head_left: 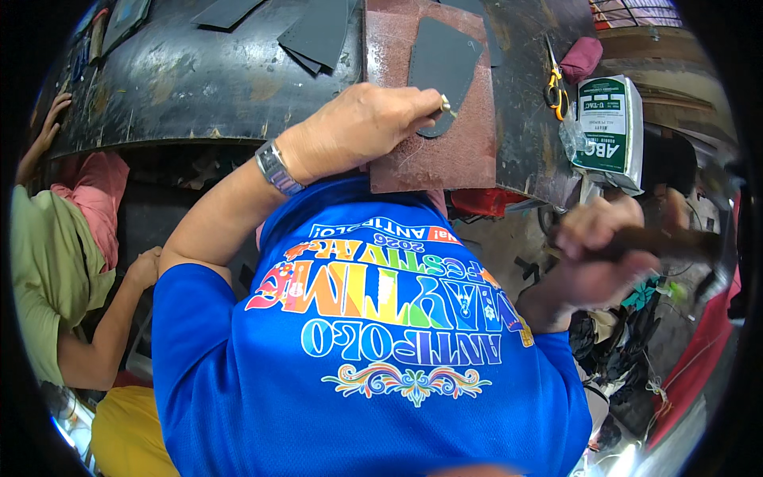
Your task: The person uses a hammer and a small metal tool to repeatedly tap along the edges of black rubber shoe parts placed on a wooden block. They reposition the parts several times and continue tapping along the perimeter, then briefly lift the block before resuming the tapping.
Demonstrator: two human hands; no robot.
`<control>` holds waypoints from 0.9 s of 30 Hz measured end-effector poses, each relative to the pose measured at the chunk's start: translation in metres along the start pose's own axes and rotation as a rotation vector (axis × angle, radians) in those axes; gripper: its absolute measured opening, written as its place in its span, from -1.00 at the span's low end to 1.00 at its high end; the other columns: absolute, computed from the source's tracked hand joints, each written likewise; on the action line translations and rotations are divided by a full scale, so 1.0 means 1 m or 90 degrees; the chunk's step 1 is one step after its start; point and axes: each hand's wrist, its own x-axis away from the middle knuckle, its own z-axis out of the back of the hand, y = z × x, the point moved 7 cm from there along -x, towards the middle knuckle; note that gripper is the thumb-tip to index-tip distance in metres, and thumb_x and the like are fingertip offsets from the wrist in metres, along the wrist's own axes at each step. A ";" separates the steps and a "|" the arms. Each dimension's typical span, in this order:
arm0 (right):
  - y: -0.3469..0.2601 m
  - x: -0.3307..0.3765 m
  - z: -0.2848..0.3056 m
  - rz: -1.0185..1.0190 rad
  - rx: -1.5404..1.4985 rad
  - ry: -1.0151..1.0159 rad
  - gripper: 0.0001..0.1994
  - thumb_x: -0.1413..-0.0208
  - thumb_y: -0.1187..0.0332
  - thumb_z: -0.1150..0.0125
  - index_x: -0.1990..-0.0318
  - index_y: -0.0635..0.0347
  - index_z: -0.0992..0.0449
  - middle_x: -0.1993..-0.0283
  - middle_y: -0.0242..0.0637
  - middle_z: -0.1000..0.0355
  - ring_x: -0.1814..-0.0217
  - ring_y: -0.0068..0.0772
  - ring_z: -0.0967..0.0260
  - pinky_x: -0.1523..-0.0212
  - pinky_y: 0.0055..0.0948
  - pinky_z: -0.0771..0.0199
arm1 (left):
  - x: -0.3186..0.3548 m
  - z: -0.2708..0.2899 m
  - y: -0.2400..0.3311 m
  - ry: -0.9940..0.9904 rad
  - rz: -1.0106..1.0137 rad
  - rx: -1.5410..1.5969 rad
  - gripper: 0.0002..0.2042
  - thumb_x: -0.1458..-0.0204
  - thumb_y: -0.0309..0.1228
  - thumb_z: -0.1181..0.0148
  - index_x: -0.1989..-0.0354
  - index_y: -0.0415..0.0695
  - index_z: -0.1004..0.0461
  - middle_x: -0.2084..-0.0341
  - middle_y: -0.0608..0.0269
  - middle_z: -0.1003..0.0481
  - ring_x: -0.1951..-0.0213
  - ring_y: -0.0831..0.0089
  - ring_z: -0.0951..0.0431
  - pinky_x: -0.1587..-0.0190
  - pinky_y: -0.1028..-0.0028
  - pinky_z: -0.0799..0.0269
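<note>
Pinching tool [446, 104] near panel [447, 67] edge, left hand [372, 119]; gripping handle [685, 243] beyond table [230, 79], right hand [592, 274]

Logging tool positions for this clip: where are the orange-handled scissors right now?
In the head view, the orange-handled scissors lie toward the right on the black table, left of the maroon bundle and green-and-white package.

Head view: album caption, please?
Left grip pinches a small pale object over a rounded dark-grey sheet; right grip holds a brown handle.
</note>
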 end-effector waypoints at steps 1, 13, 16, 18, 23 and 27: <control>0.004 0.003 -0.005 0.012 0.236 -0.037 -0.51 -0.20 0.17 -0.32 -0.18 0.29 -0.43 0.39 -0.20 -0.51 0.59 -0.43 -0.37 0.53 -0.49 -0.41 | 0.001 -0.001 0.003 0.007 -0.007 -0.022 -0.83 -0.17 -0.47 -0.20 0.10 -0.16 -0.43 0.34 0.01 -0.56 0.27 0.01 -0.62 0.26 0.26 -0.56; 0.111 0.028 0.067 -0.122 0.725 0.035 -0.65 -0.20 0.38 -0.30 -0.13 0.20 -0.53 0.28 -0.26 -0.56 0.31 -0.35 -0.48 0.19 -0.41 -0.48 | 0.024 0.008 -0.047 0.134 0.291 0.494 -0.85 -0.39 -0.43 0.10 0.00 -0.19 -0.33 0.25 0.22 -0.55 0.14 0.39 -0.68 0.13 0.50 -0.64; 0.137 0.036 0.084 -0.205 0.854 0.006 -0.52 -0.15 0.39 -0.33 -0.24 0.10 -0.44 -0.01 -0.07 -0.51 0.00 -0.02 -0.50 -0.07 -0.26 -0.46 | 0.045 0.024 -0.053 0.168 0.324 0.549 -0.87 -0.37 -0.44 0.05 0.01 -0.18 -0.34 0.20 0.22 -0.54 0.09 0.35 -0.67 0.12 0.47 -0.65; 0.143 0.030 0.082 -0.298 0.874 -0.030 -0.45 -0.14 0.40 -0.32 -0.31 0.09 -0.37 -0.18 -0.05 -0.43 -0.16 -0.03 -0.45 -0.15 -0.28 -0.43 | 0.062 0.034 -0.057 0.190 0.348 0.550 -0.87 -0.37 -0.44 0.03 0.01 -0.18 -0.34 0.18 0.20 -0.54 0.08 0.34 -0.66 0.10 0.46 -0.65; 0.128 -0.043 -0.026 0.120 0.683 -0.365 -0.32 0.06 0.69 -0.06 -0.32 0.07 -0.34 -0.28 -0.06 -0.36 -0.38 0.03 -0.24 -0.37 -0.10 -0.22 | 0.087 0.036 -0.056 0.231 0.356 0.551 -0.84 -0.35 -0.45 0.01 -0.04 -0.16 -0.34 0.14 0.19 -0.55 0.05 0.29 -0.65 0.03 0.39 -0.62; 0.153 -0.056 -0.080 0.219 0.695 -0.640 -0.39 0.05 0.65 -0.14 -0.24 0.04 -0.40 -0.37 -0.16 -0.24 -0.55 -0.08 0.02 -0.51 -0.06 0.02 | 0.101 0.031 -0.055 0.287 0.364 0.679 -0.83 -0.35 -0.44 0.00 -0.05 -0.16 -0.32 0.14 0.15 -0.55 0.05 0.24 -0.65 0.05 0.39 -0.63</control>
